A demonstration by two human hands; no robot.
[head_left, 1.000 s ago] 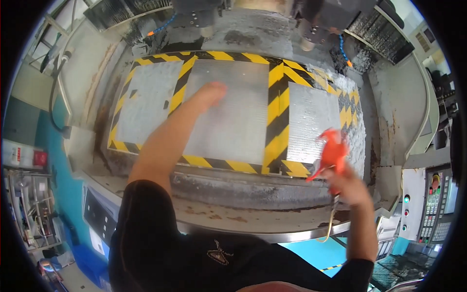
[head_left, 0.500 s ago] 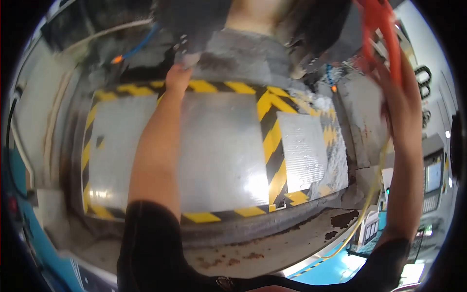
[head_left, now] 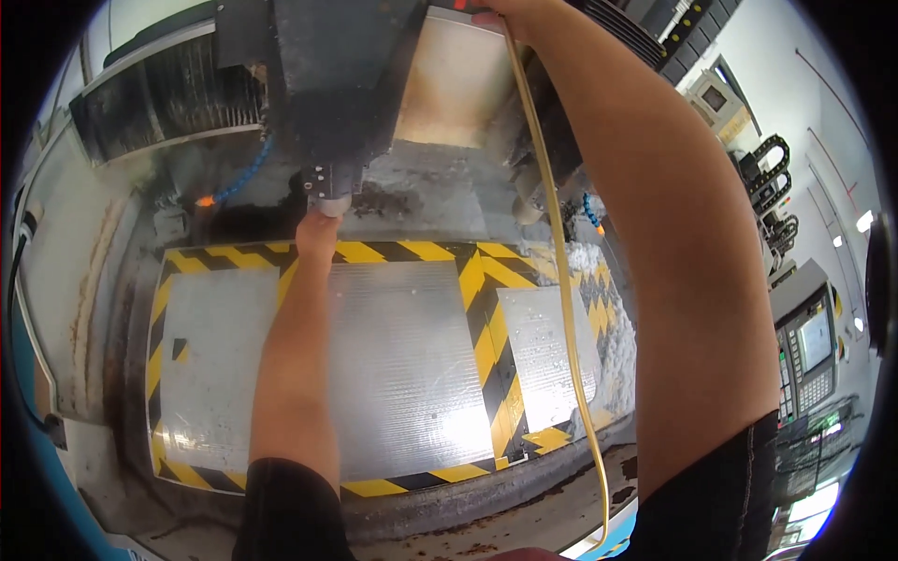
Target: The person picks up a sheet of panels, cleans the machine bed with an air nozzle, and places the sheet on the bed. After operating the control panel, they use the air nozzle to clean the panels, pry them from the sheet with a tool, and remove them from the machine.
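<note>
My left hand (head_left: 318,236) reaches up to the machine's spindle head (head_left: 341,84) and closes around the pale round tool holder (head_left: 334,205) at its lower end. The fingers' far side is hidden. My right hand (head_left: 513,11) is raised beside the top of the spindle head, cut off by the upper edge. A sliver of a red hand tool (head_left: 459,4) shows at its fingers; most of the tool is out of view. From that hand a yellow hose (head_left: 558,234) hangs down past the right side of the work table.
Below lies a metal plate (head_left: 412,374) bordered with yellow-black striped tape (head_left: 491,351). Whitish chips (head_left: 613,323) gather at its right end. Blue coolant nozzles with orange tips (head_left: 234,185) hang at both sides. A control panel (head_left: 812,341) stands at the right.
My right hand has swung from the right up and leftward to the top of the spindle head, carrying the red tool and hose. The view has tilted up; my left hand stays at the spindle's end.
</note>
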